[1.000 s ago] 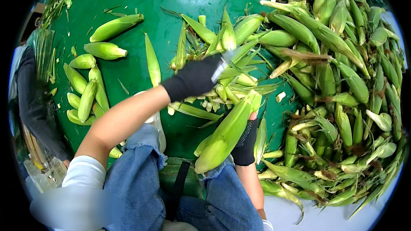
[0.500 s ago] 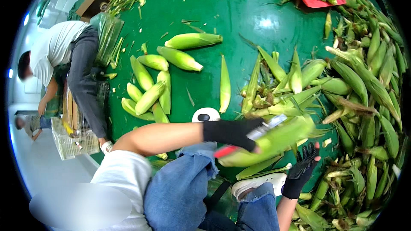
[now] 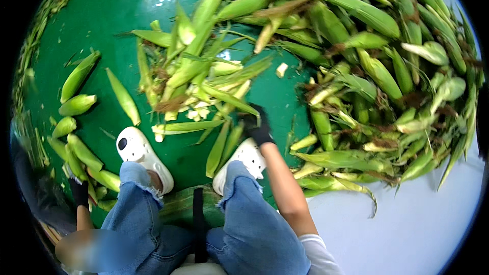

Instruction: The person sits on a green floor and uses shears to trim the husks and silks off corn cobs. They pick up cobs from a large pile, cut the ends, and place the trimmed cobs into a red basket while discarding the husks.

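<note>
My left hand [image 3: 79,192], in a black fingerless glove, is low at the far left, beside a group of trimmed green corn ears [image 3: 84,153]. It is closed on a knife; a bit of red handle [image 3: 92,198] shows, and the rest is mostly hidden. My right hand [image 3: 259,126], gloved in black too, reaches over the right shoe to the lower right side of a heap of loose corn husks [image 3: 188,79]. A long husk leaf [image 3: 229,98] runs up to its fingers. Motion blur hides whether those fingers grip it.
A large pile of unpeeled corn [image 3: 367,71] covers the right and far right of the green floor [image 3: 122,0]. White clogs [image 3: 145,155] are on my feet below the husk heap. Single corn ears [image 3: 79,76] lie to the left, and more scraps line the far left edge.
My view has turned toward the right pile. The large ear is out of my left hand, which has swung left with the knife to the trimmed ears. My right hand has moved to the husks.
</note>
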Motion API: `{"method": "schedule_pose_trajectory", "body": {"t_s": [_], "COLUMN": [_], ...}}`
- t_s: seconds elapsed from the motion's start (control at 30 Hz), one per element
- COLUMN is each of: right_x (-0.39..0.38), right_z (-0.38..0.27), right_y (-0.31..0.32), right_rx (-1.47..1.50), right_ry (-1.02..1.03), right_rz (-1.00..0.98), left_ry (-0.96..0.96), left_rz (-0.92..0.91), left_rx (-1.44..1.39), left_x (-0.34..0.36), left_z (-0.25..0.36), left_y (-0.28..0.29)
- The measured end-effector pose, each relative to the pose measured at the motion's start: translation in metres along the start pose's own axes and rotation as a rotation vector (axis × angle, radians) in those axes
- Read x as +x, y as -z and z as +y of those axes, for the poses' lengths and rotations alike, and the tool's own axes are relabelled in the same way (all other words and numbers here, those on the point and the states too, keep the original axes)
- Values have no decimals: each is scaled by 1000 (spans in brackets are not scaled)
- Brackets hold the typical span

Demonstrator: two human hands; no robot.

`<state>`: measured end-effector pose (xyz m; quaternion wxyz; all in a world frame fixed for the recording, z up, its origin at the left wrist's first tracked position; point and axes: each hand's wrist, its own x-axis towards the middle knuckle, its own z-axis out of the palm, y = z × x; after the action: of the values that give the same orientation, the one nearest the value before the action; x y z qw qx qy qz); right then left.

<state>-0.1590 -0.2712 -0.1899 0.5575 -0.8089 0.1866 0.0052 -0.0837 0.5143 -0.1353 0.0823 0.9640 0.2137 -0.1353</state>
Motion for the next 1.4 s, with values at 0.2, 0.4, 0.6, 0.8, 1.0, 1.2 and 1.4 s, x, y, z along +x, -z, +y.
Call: {"method": "schedule_pose_trajectory", "body": {"t_s": [0.2,0.4,0.6,0.8,1.0,1.2,1.4], "right_x": [9,-55,-45,-27,25,31,9], "right_z": [-98,-12,-22,-130,-227,-213,-238], "right_y": [-33,152,207,27,39,10,-22], "right_rx": [-258,-1252,-882,-932,-1016,-314,1251], "right_ry": [17,-314,-738,-19,847,488,-62], "right_rz": [-208,607,108,-68,304,749,89], "left_ry": [-334,-692,-738,-633,-394,-681,-853], "left_rz": [251,250,-382,-942,-1670,-1344,-1241], "left_rx": [196,-86,-478,-800,-810,-1037,-871], "left_x": [-26,-43,-94,-85,-99,-158,-144], "left_z": [52,202,415,474,520,529,537], "left_y": [32,45,53,16,38,53,61]}}
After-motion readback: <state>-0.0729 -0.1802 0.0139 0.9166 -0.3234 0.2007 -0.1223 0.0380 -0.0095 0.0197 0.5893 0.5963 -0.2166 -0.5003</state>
